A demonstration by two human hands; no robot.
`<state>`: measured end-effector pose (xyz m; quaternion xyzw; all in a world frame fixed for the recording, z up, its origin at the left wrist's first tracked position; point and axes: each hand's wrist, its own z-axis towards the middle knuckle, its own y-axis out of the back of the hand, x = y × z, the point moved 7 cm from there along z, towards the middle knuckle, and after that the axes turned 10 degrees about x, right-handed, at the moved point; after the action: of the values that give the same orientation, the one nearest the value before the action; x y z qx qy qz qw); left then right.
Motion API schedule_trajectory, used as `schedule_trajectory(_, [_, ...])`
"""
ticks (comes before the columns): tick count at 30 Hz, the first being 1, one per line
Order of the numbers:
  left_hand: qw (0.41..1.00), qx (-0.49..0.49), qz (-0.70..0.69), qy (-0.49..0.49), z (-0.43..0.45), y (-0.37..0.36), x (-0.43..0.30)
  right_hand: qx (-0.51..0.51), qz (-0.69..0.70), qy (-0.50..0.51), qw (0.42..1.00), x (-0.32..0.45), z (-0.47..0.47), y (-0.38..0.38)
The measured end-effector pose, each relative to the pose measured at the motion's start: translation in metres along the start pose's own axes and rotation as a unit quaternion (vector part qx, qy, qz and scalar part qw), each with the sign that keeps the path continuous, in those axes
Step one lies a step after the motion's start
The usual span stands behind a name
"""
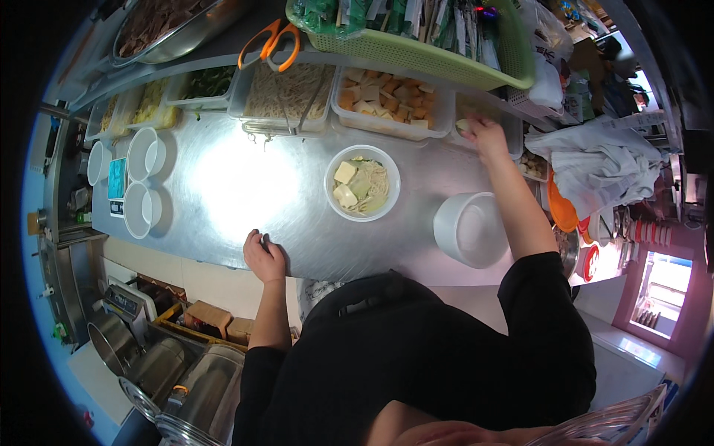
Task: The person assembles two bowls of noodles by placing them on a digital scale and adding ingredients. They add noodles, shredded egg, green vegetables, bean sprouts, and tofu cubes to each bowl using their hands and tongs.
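A white round plastic bowl stands on the steel worktop, holding thin noodle-like strands, pale green slices and two pale yellow cubes. My right hand reaches over a clear plastic container at the back right, with a small pale green piece at the fingertips. My left hand rests at the worktop's front edge, fingers loosely curled and apart, near no food. Along the back stand containers of tofu-like cubes, of pale strands with metal tongs lying on them, and of dark greens.
Stacked white bowls stand below my right forearm. Several more bowls surround a small scale at the left. Orange-handled scissors and a green basket of wrapped utensils lie behind the containers. White plastic bags are at the right.
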<state>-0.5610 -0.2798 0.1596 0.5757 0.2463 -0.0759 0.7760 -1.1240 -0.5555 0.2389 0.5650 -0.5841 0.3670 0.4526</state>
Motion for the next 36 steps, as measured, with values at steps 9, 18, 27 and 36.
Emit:
schedule_trajectory(9, [1.0,0.001,0.014,0.003,0.0,0.001,-0.001,0.014,-0.117,-0.006,0.993,-0.012,0.019,0.045])
schedule_trajectory(18, [1.0,-0.001,0.006,-0.004,0.0,0.001,-0.001,-0.065,0.129,-0.032,0.989,-0.024,0.019,0.071])
schedule_trajectory(27, [0.999,0.001,-0.018,0.048,-0.006,-0.005,-0.001,0.04,0.004,-0.015,0.999,-0.037,0.031,0.064])
schedule_trajectory(36, [0.999,-0.001,0.034,-0.022,0.0,-0.005,-0.013,-0.02,0.042,0.007,0.999,-0.027,0.029,0.068])
